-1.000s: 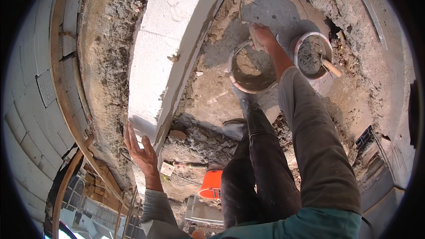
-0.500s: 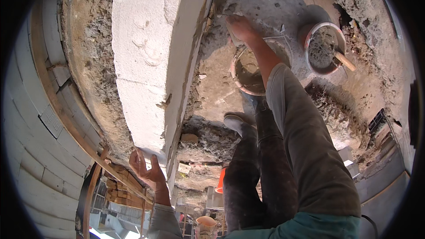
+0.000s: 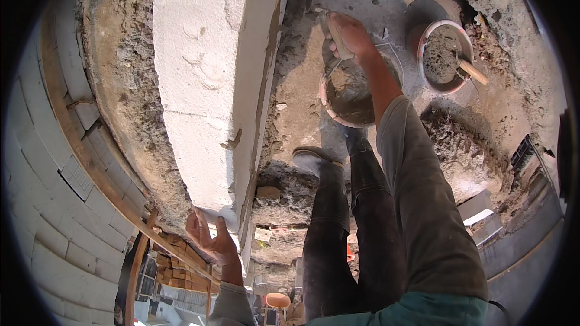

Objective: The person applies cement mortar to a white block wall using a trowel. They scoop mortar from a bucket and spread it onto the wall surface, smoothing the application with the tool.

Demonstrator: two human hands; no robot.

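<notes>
My left hand (image 3: 212,238) touches the lower end of a long white block wall (image 3: 196,115), thumb and bent fingers apart at its edge. My right hand (image 3: 350,39) is closed round the mortar-smeared handle of a trowel, above a bucket of wet grey mortar (image 3: 355,98); the trowel's blade is hard to make out. A second, pale-rimmed bucket (image 3: 441,57) stands to the right, with a wooden-handled tool (image 3: 474,71) lying in it. Grey-brown mortar marks the wall's right edge.
My legs and boot (image 3: 307,160) are below the bucket on rough concrete. Along the left run wooden boards (image 3: 96,169) and a block wall (image 3: 45,205), with stacked bricks (image 3: 175,256) lower down. Broken rubble (image 3: 459,157) and loose pale blocks (image 3: 475,208) lie at the right.
My left hand has moved downward in the picture along with the wall's end as the view shifted. My right hand moved left and up, then back right, still holding the trowel.
</notes>
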